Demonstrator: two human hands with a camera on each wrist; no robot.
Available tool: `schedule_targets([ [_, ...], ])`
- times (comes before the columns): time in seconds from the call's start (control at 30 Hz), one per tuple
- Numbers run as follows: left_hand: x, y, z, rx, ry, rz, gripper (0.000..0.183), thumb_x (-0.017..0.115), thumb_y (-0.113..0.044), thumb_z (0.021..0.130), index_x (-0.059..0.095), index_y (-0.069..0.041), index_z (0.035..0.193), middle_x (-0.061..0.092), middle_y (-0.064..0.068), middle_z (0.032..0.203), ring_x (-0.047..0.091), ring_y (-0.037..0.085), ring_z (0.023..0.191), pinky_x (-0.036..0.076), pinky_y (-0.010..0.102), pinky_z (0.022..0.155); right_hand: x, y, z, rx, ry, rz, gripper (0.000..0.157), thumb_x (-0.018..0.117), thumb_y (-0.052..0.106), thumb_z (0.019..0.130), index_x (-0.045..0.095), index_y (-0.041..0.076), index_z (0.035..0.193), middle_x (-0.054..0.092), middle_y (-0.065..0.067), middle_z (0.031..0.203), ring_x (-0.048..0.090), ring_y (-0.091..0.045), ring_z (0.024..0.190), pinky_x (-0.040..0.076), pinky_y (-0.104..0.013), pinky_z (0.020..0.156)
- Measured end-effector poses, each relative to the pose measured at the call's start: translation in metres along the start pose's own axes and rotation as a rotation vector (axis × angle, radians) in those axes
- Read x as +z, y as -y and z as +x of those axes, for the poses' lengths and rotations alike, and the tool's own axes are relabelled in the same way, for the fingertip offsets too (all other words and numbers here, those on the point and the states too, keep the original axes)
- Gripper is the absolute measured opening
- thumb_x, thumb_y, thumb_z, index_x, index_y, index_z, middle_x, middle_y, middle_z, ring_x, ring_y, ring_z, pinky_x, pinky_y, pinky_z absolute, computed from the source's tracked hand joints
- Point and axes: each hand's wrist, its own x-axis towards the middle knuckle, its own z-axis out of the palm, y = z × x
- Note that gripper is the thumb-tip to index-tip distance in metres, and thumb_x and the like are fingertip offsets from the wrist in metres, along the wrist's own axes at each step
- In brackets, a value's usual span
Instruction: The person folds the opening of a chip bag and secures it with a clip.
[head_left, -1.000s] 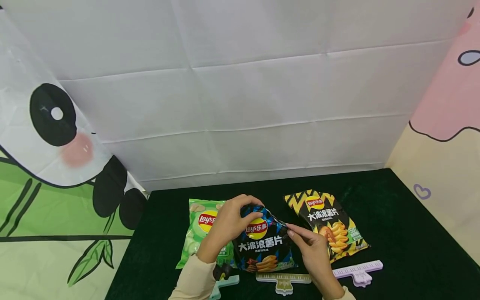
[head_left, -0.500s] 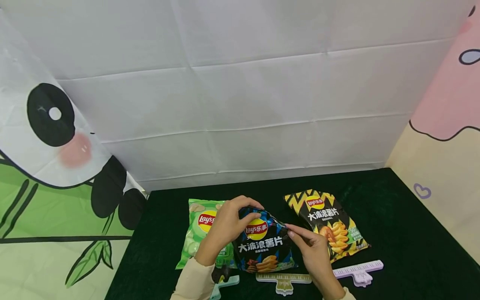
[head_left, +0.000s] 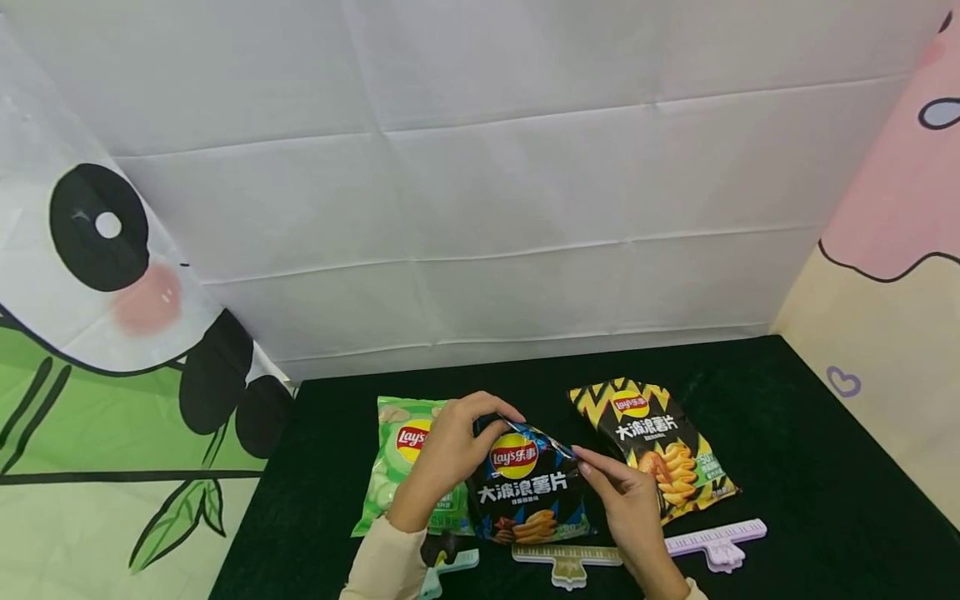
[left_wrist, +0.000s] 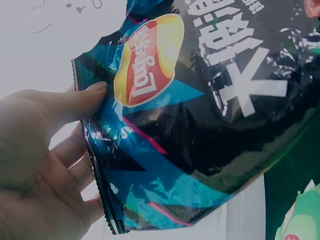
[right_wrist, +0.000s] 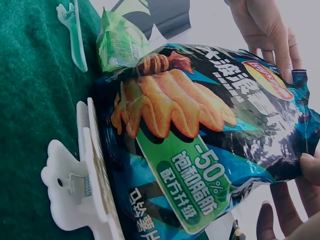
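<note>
A black and blue Lay's chip bag (head_left: pixel 525 492) stands tilted up at the middle of the table, between both hands. My left hand (head_left: pixel 453 450) pinches its top edge near the left corner; in the left wrist view the thumb (left_wrist: pixel 82 102) lies on the front and the fingers are behind the crimped seam. My right hand (head_left: pixel 626 500) pinches the top right corner between thumb and fingers. The right wrist view shows the bag's front (right_wrist: pixel 185 110) with wavy chips printed on it, and the right thumb (right_wrist: pixel 311 167) on its edge.
A green Lay's bag (head_left: pixel 386 467) lies left, partly behind my left arm. A black and yellow Lay's bag (head_left: pixel 660 442) lies right. Along the front are a teal sealing clip (head_left: pixel 457 562), a gold and white one (head_left: pixel 567 567) and a lilac one (head_left: pixel 720 546). White cloth (head_left: pixel 510 183) hangs behind.
My left thumb has shifted slightly left at the bag's top edge, and that edge has changed shape a little. The right hand has barely moved; the other bags and clips stay put.
</note>
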Motion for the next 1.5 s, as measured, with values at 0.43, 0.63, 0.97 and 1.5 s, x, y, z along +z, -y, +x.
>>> schedule_targets([
  [0.43,-0.002,0.000,-0.002,-0.004,0.004,-0.022,0.018,0.063,-0.018,0.091,0.071,-0.034,0.096,0.068,-0.013,0.104,0.063,0.006,0.099,0.054,0.027,0.080,0.001,-0.001,-0.002,-0.071,-0.040,0.028,0.023,0.059,0.006,0.092,0.071,0.012,0.111,0.070,-0.001,0.116,0.065,-0.006,0.106,0.052,-0.018,0.087],
  [0.63,0.000,0.000,-0.004,-0.001,0.028,-0.019,0.016,0.061,-0.019,0.092,0.067,-0.033,0.096,0.066,-0.015,0.104,0.062,0.004,0.099,0.054,0.028,0.083,0.002,-0.003,-0.004,-0.082,-0.045,0.041,0.019,0.062,0.008,0.091,0.072,0.009,0.107,0.073,-0.001,0.109,0.067,-0.009,0.102,0.053,-0.020,0.086],
  [0.97,0.002,-0.001,-0.005,0.041,0.013,-0.043,0.019,0.058,-0.013,0.094,0.065,-0.029,0.086,0.065,-0.014,0.096,0.060,0.002,0.091,0.054,0.024,0.081,0.005,0.006,-0.003,-0.071,-0.029,0.037,0.028,0.055,0.029,0.096,0.068,0.007,0.109,0.069,-0.006,0.110,0.063,-0.011,0.101,0.049,-0.018,0.089],
  [1.5,0.002,0.001,-0.007,0.072,0.032,-0.061,0.020,0.054,-0.011,0.091,0.065,-0.027,0.085,0.064,-0.015,0.098,0.058,0.003,0.090,0.053,0.023,0.077,0.015,0.005,0.002,0.073,-0.018,0.004,0.041,0.073,0.043,0.079,0.070,0.011,0.104,0.069,0.000,0.103,0.062,-0.013,0.092,0.052,-0.023,0.081],
])
